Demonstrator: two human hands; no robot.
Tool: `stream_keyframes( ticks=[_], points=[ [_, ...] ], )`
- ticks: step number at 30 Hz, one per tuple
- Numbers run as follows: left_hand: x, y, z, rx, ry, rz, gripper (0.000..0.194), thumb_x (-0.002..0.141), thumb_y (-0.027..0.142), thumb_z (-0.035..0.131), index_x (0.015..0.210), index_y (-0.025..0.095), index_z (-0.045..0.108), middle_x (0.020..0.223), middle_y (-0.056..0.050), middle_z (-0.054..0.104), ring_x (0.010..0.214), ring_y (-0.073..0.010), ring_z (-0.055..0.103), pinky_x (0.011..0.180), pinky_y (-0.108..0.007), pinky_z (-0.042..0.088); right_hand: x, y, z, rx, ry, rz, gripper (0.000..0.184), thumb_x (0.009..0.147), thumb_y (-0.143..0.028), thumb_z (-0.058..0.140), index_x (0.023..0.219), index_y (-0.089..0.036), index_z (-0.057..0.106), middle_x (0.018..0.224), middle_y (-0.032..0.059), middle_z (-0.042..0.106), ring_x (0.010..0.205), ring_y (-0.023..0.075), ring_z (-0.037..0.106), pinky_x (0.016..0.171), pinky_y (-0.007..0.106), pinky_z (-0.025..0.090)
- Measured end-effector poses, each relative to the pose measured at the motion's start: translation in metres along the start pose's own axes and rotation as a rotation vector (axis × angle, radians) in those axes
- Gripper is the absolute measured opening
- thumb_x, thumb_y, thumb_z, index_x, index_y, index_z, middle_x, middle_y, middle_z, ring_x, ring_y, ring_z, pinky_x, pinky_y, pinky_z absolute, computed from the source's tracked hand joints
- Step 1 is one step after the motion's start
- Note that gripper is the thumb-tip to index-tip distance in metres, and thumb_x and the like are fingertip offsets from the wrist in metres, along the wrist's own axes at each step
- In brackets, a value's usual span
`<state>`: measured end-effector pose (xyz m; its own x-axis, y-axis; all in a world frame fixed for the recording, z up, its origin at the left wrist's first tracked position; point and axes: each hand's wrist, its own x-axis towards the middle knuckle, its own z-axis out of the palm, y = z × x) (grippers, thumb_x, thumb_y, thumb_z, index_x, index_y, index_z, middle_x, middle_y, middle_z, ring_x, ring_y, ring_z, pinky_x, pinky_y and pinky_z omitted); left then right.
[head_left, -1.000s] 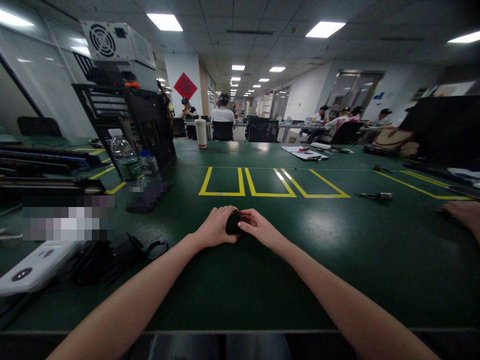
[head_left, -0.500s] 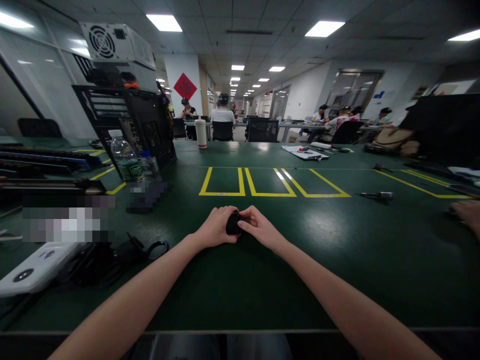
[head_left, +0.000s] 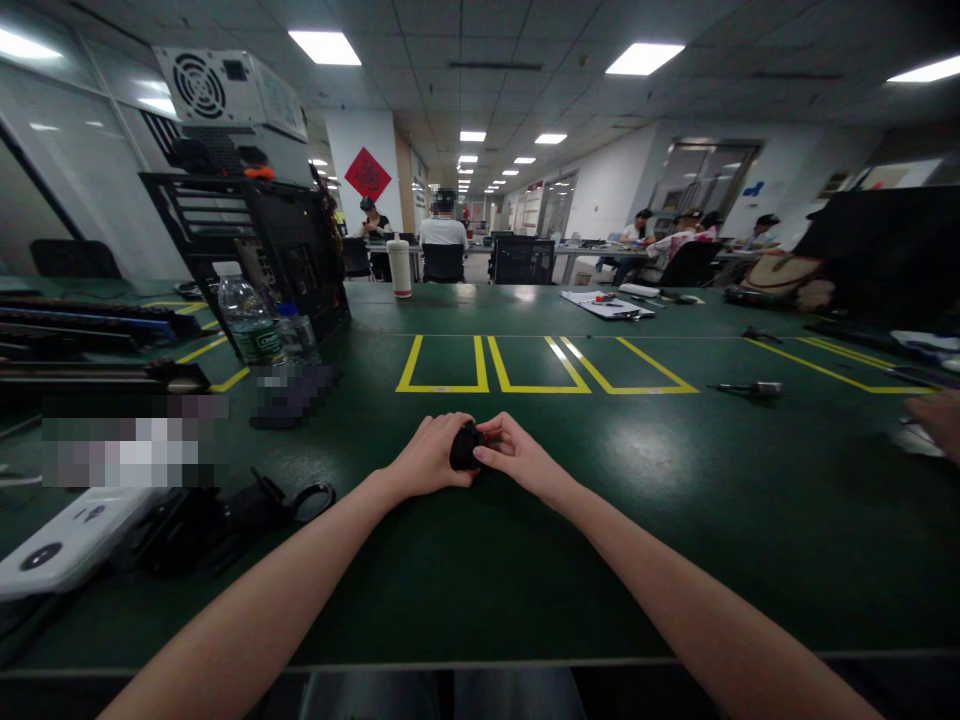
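Small black object [head_left: 465,447], on the near side of the middle yellow tape box [head_left: 544,389] (kind unclear, mostly covered by the grip). Left hand [head_left: 427,456] curls round it; right hand [head_left: 519,455] pinches its right edge. Tool [head_left: 763,390] lies right of the tape box, clipboard [head_left: 615,309] beyond and right, water bottle [head_left: 249,322] well left.

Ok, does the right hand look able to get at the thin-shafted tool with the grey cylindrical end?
Probably yes: no obstacle shows between the right hand and the thin-shafted tool. Its fingers are at a small black rounded object, though, which it may need to release.
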<state>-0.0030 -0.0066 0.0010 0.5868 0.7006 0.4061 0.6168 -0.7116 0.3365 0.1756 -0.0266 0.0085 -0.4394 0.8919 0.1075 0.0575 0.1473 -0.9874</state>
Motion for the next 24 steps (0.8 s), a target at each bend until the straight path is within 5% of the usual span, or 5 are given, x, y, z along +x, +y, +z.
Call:
stream_keyframes(
  ticks=[24],
  points=[
    [0.0, 0.0, 0.0, -0.001, -0.007, -0.021, 0.057, 0.061, 0.033, 0.066, 0.11, 0.019, 0.04, 0.101, -0.006, 0.054, 0.092, -0.0241, 0.052, 0.078, -0.036, 0.037, 0.001, 0.0, 0.002, -0.05, 0.044, 0.023, 0.026, 0.074, -0.024, 0.059, 0.097, -0.021, 0.047, 0.102, 0.0026, 0.051, 0.1, 0.0187, 0.052, 0.088, 0.039, 0.043]
  ],
)
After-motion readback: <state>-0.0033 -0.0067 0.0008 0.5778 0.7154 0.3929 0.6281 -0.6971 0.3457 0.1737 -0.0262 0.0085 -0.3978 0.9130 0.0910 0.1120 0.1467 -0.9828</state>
